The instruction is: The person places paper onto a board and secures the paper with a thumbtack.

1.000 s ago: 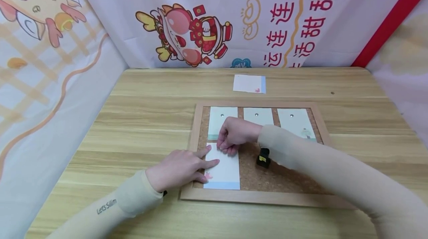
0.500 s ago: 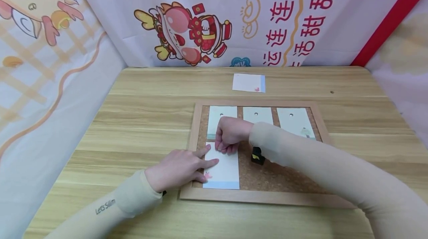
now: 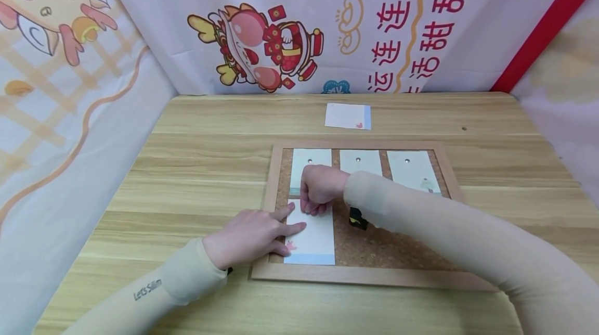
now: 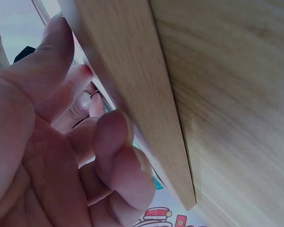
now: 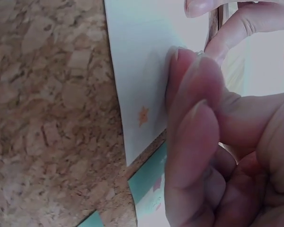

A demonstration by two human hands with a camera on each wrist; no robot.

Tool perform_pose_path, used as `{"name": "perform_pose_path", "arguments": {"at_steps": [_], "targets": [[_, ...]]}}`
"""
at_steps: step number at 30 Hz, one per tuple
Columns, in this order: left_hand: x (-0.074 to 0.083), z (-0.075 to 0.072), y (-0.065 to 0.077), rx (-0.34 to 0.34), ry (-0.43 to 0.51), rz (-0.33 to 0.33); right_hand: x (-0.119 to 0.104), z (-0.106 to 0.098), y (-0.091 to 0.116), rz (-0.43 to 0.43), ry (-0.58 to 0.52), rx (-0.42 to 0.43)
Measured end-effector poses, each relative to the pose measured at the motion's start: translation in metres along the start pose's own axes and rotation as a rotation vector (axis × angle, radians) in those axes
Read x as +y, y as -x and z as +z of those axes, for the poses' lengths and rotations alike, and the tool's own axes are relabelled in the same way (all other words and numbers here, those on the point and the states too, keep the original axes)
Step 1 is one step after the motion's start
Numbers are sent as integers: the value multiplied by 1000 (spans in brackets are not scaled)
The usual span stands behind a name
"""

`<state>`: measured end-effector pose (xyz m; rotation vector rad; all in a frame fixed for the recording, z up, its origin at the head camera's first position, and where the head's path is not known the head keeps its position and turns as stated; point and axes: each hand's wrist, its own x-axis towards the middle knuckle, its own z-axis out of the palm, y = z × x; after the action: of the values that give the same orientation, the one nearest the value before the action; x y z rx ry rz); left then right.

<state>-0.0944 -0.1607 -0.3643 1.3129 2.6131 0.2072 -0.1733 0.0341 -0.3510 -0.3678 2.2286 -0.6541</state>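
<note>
A white card (image 3: 311,239) with a blue strip and a pink print lies on the left part of a framed corkboard (image 3: 374,252). My left hand (image 3: 255,236) presses its spread fingers on the left side of this card. At the card's top edge, my right hand (image 3: 320,187) pinches a small silver thumbtack (image 4: 91,94) between thumb and fingertips, mostly hidden in the head view. The right wrist view shows those fingertips (image 5: 206,73) right at the card, beside a small orange print. Above, three cards (image 3: 359,169) form a row, each with a silver tack near its top.
Another white card (image 3: 346,116) with a blue edge lies on the wooden table (image 3: 201,168) behind the board. The board's wooden frame (image 3: 365,276) runs all round the cork. A printed cloth (image 3: 154,23) hangs at the back and the left side.
My right hand has shifted slightly left and its fingers have closed in tighter at the card's top. My left hand stays on the card.
</note>
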Motion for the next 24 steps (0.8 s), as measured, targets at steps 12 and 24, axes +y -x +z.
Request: {"name": "perform_pose_path", "arguments": {"at_steps": [12,24], "targets": [[2,-1,-1,-8,8,3,-7,3,2,26,76,33],[2,-1,-2,-10,19,2,-14,4,-1,42,124,20]]}}
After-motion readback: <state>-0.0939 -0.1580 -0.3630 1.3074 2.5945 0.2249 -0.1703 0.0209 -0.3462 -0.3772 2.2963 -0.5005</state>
